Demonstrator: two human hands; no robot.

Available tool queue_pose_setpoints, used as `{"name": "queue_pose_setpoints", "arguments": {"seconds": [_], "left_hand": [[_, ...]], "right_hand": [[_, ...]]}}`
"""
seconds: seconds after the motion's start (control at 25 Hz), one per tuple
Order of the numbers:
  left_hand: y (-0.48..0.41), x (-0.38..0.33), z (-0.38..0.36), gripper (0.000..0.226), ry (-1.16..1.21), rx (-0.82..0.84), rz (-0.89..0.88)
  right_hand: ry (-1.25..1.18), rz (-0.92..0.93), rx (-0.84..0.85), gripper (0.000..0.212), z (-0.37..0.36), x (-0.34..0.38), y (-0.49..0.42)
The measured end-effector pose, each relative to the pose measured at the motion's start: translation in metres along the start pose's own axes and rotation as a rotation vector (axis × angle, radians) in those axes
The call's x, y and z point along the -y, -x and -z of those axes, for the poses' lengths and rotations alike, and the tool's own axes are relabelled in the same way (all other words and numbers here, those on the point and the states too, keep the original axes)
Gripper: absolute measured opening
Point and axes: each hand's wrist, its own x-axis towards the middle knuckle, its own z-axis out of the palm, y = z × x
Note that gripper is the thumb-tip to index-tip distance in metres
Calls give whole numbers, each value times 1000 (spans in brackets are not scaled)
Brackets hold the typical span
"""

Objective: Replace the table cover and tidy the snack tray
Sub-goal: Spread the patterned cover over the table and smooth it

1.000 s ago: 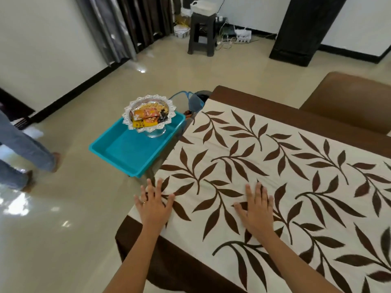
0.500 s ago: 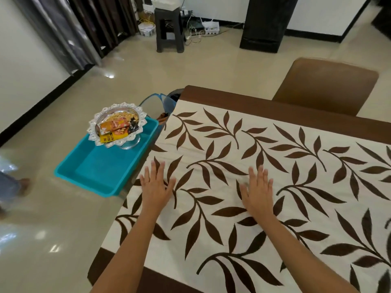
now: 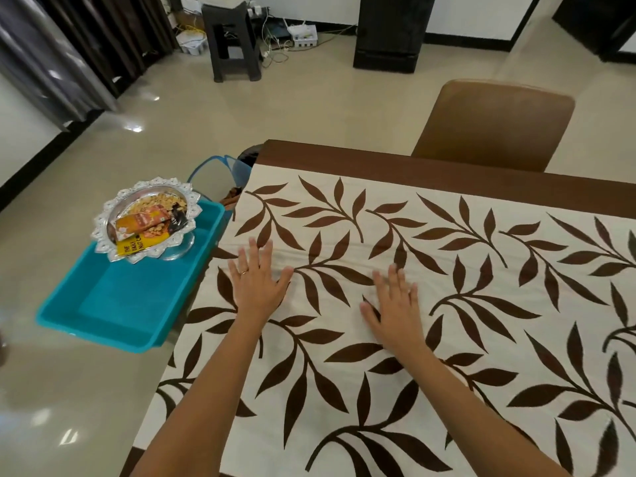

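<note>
A cream table cover [image 3: 430, 304] with brown leaf print and a brown border lies spread over the table. My left hand [image 3: 256, 282] lies flat on it near the left edge, fingers straight and spread, a ring on one finger. My right hand [image 3: 395, 304] presses flat on the cover a little to the right. Beside the table's left edge sits a teal tray [image 3: 113, 304]. A silver snack bowl [image 3: 148, 222] with nuts and orange and yellow packets stands at the tray's far end.
A brown chair [image 3: 492, 125] stands at the table's far side. A blue-rimmed bin [image 3: 213, 177] sits on the floor by the table's far left corner. A dark stool [image 3: 234, 39] and cables are further back, with dark curtains at left.
Both hands have slid forward over the cover, away from the near edge towards the table's middle. The view has shifted forward and right with them.
</note>
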Motion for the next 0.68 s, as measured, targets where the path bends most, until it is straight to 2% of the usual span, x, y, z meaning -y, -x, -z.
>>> {"name": "queue_pose_setpoints", "arguments": {"seconds": [0.12, 0.28, 0.44, 0.68], "left_hand": [[-23, 1, -2, 78, -21, 124, 39], [-31, 1, 7, 78, -50, 119, 47], [36, -9, -12, 77, 49, 67, -6], [156, -29, -26, 77, 39, 54, 36]], "right_hand": [[15, 17, 65, 75, -5, -1, 8], [-49, 46, 45, 73, 1, 9, 12], [-137, 148, 50, 73, -11, 28, 71], [-61, 295, 116, 78, -24, 20, 166]]}}
